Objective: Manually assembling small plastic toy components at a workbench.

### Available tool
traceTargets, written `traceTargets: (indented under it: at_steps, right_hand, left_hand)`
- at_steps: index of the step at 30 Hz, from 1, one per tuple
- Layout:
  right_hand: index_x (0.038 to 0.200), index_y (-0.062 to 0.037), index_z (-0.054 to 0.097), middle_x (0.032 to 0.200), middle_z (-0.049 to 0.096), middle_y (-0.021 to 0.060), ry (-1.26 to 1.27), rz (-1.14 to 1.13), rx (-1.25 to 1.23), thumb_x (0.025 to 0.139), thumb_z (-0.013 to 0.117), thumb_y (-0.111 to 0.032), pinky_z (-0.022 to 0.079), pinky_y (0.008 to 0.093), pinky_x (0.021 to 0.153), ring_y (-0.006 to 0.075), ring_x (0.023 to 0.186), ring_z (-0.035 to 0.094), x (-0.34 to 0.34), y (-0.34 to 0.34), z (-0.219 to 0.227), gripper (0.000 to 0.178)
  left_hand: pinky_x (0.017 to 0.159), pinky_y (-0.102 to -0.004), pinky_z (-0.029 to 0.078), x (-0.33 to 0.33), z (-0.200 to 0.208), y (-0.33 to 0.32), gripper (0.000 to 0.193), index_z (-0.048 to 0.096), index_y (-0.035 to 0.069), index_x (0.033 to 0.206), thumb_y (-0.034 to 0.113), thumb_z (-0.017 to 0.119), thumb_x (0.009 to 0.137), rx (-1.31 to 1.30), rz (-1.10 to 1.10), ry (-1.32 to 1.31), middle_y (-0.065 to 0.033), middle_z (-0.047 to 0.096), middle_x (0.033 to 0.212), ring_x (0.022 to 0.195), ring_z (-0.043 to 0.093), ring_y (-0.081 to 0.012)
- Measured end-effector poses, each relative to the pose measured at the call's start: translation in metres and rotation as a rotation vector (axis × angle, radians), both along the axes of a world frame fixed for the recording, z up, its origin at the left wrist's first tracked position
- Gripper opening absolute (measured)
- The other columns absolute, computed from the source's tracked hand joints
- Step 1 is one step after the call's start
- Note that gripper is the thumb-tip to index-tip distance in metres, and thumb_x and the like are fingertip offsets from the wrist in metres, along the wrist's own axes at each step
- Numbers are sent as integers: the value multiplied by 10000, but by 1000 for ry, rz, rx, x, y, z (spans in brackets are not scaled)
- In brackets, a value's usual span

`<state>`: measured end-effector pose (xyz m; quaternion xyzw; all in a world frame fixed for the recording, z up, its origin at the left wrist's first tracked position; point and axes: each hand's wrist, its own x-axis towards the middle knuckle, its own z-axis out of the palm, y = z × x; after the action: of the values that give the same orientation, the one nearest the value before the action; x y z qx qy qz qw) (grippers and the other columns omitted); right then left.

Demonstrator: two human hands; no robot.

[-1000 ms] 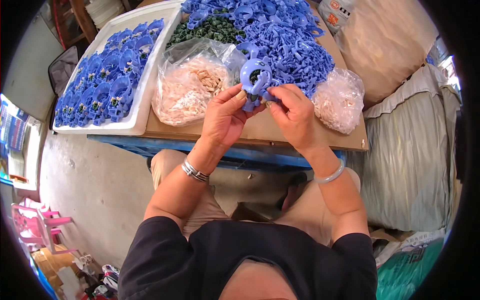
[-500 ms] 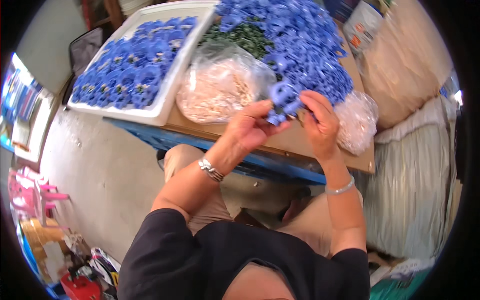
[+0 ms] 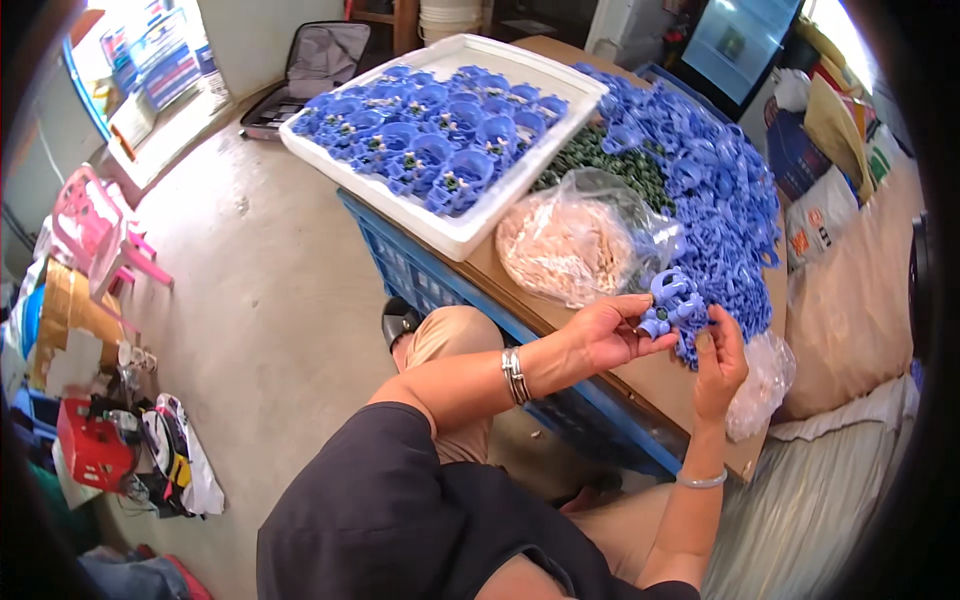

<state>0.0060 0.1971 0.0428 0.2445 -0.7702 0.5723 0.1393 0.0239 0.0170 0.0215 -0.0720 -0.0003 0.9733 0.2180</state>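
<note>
A small blue plastic piece (image 3: 672, 298) with ring-shaped parts and a dark green bit in its middle is held above the table's near edge. My left hand (image 3: 612, 338) grips it between thumb and fingers from the left, palm turned up. Close against its right side, my right hand (image 3: 722, 368) is closed with thumb and fingertips together; what lies between them is too small to make out. Just behind are a heap of loose blue plastic parts (image 3: 715, 170) and a clear bag of pale pink small parts (image 3: 560, 245).
On the table (image 3: 560, 50), a white tray (image 3: 450, 240) holds rows of blue pieces with green and pale bits. Dark green parts (image 3: 610, 160) lie beside the blue heap. Another clear bag (image 3: 760, 385) sits at the right edge. Large sacks (image 3: 850, 290) stand right; a pink chair (image 3: 100, 230) stands left.
The view has swung left, so the table and both hands appear farther right and lower. The left hand still holds the blue piece, with the right hand close beside it.
</note>
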Motion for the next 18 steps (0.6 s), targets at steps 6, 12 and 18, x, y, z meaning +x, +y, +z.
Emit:
traceTargets:
  at_steps: [6, 12, 18]
  right_hand:
    - [1059, 22, 521, 1003, 531, 41, -16, -45, 7, 779, 521, 18, 418, 208, 663, 85, 753, 486, -5, 8, -9, 281]
    - [1005, 37, 540, 933, 543, 48, -48, -70, 62, 767, 509, 35, 417, 200, 592, 79, 698, 488, -10, 20, -17, 240]
    - [980, 28, 557, 924, 548, 53, -33, -57, 160, 740, 475, 74, 403, 194, 578, 81, 688, 483, -17, 23, -31, 258]
  left_hand:
    - [784, -507, 472, -4, 28, -62, 224, 458, -16, 1023, 72, 490, 820, 18, 317, 68, -167, 535, 975, 861, 550, -312]
    - [746, -488, 469, 5, 50, -189, 201, 470, 19, 1013, 117, 453, 838, -144, 910, 158, -172, 554, 937, 783, 565, -311]
    - [627, -440, 450, 13, 27, -341, 88, 508, 46, 878, 107, 467, 830, -449, 1313, -96, -118, 568, 769, 660, 553, -278]
